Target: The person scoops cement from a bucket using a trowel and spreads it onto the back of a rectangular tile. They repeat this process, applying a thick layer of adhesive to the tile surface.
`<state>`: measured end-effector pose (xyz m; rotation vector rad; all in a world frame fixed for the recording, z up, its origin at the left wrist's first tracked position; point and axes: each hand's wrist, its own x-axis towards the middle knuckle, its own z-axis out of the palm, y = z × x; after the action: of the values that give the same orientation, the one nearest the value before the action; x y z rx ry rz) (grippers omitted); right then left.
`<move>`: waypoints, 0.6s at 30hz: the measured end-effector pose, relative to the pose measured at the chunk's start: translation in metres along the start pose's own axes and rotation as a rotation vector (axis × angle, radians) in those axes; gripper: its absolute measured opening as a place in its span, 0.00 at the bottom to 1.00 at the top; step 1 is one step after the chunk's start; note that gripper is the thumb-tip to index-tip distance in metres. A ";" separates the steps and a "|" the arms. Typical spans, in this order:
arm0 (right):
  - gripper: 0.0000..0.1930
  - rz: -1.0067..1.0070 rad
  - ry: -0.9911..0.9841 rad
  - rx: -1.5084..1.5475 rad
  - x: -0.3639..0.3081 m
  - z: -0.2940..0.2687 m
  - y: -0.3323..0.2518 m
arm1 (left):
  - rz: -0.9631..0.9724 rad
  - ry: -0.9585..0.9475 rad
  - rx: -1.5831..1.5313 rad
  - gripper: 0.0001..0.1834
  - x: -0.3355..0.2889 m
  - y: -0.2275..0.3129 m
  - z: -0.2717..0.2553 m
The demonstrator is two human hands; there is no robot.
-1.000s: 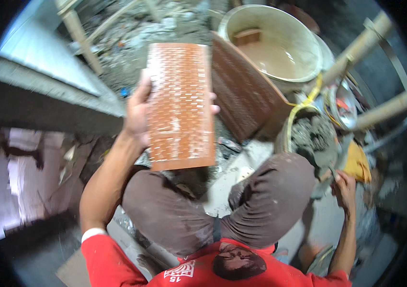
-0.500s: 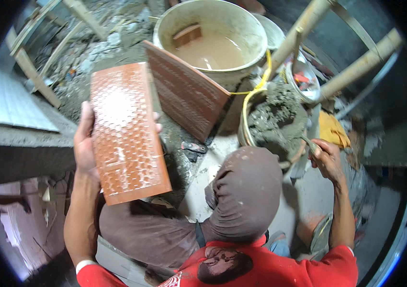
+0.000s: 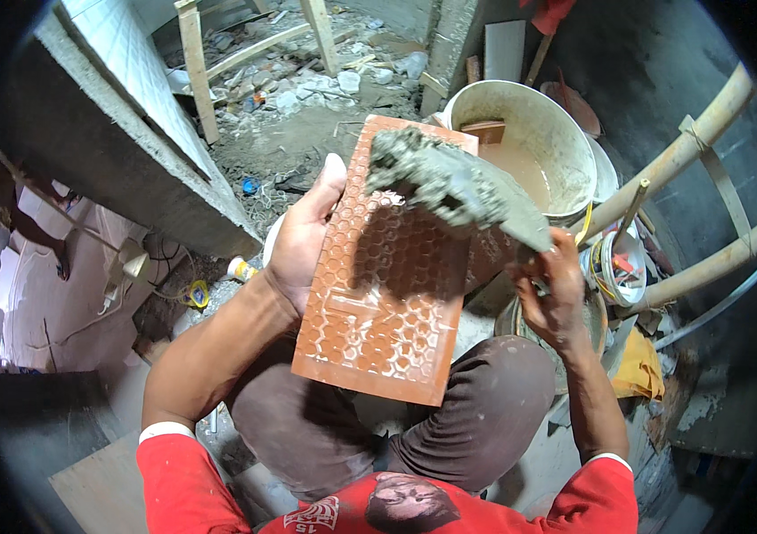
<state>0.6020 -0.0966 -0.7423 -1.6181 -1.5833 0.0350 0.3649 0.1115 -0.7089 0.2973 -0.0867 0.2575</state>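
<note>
My left hand (image 3: 300,236) grips the left edge of a reddish-brown tile (image 3: 378,334), its honeycomb-patterned back facing up, tilted above my lap. In my right hand (image 3: 557,298) is a trowel (image 3: 525,212), held by its handle, which my fingers mostly hide. A thick heap of wet grey mortar (image 3: 432,173) sits on the blade, over the tile's upper part, and throws a dark shadow on it. Whether the mortar touches the tile I cannot tell. Below my right hand, the mortar bucket (image 3: 599,325) is partly hidden by my wrist and knee.
A large pale tub (image 3: 581,169) of murky water, with a tile piece (image 3: 484,132) inside, stands beyond the tile. Right of it are a small bucket (image 3: 623,271), bamboo poles (image 3: 699,133) and a yellow cloth (image 3: 638,367). Rubble (image 3: 307,93) lies ahead. Another person's leg (image 3: 40,233) shows far left.
My right hand has lifted the trowel with mortar from the bucket and brought it left over the tile. The tile has moved toward the middle. The view has shifted.
</note>
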 end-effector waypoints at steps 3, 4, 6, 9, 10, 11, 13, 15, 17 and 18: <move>0.24 -0.137 -0.009 -0.170 0.013 0.018 0.000 | 0.021 -0.206 -0.104 0.26 -0.009 -0.001 0.011; 0.25 -0.152 -0.007 -0.184 0.012 0.021 -0.002 | 0.041 -0.214 -0.113 0.26 -0.010 -0.001 0.012; 0.25 -0.175 -0.005 -0.223 0.007 0.020 -0.005 | 0.071 -0.231 -0.129 0.27 -0.011 0.000 0.011; 0.26 -0.172 0.000 -0.277 0.005 0.013 -0.005 | 0.074 -0.225 -0.086 0.29 -0.009 0.004 0.010; 0.26 -0.170 0.003 -0.297 0.003 0.010 -0.005 | 0.071 -0.219 -0.063 0.30 -0.008 0.005 0.009; 0.27 -0.192 0.010 -0.298 0.002 0.008 -0.003 | 0.094 -0.184 -0.062 0.31 -0.007 0.004 0.009; 0.30 -0.238 0.022 -0.298 -0.002 0.006 0.003 | 0.070 -0.229 -0.112 0.31 -0.006 0.003 0.010; 0.30 -0.203 0.003 -0.300 -0.014 0.000 0.012 | 0.080 -0.215 -0.079 0.31 -0.004 0.002 0.011; 0.29 -0.187 -0.009 -0.301 -0.027 -0.006 0.021 | 0.098 -0.103 -0.053 0.34 -0.007 0.007 0.010; 0.29 -0.175 -0.012 -0.321 -0.031 -0.010 0.024 | 0.108 -0.045 -0.036 0.35 -0.008 0.009 0.011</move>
<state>0.6205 -0.1241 -0.7654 -1.7115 -1.8040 -0.3178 0.3546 0.1147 -0.6968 0.2631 -0.1520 0.3562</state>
